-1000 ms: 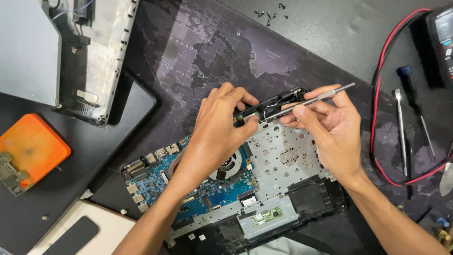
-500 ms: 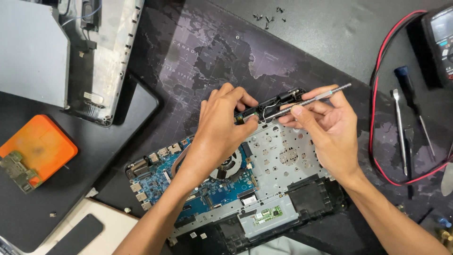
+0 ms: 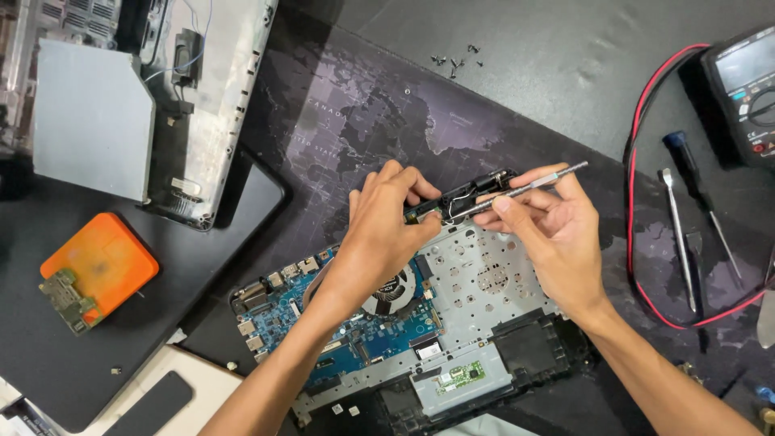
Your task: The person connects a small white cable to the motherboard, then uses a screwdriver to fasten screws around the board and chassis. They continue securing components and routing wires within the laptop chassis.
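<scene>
On a dark tabletop [image 3: 565, 73], covered in part by a black mat printed with a faint world map [image 3: 355, 113], an opened laptop chassis [image 3: 420, 339] is laid with its blue circuit board [image 3: 355, 335], round fan [image 3: 395, 291] and perforated metal plate [image 3: 484, 282] exposed. At the far edge of the chassis a black hinge piece [image 3: 464, 198] is pinched between the fingers of the left hand [image 3: 383, 234], which are closed narrowly on it. A slim metal tool [image 3: 525, 187] is gripped by the curled fingers of the right hand [image 3: 557, 242], its tip set against the hinge piece. To the left, a grey laptop cover [image 3: 93, 121] and an orange block [image 3: 101, 262] carrying a small green board are seen. At the far side a cluster of small screws [image 3: 456, 60] is scattered. To the right, a multimeter [image 3: 747, 89] with red and black leads [image 3: 646, 234] and two screwdrivers [image 3: 686, 218] are placed, well apart from the chassis.
</scene>
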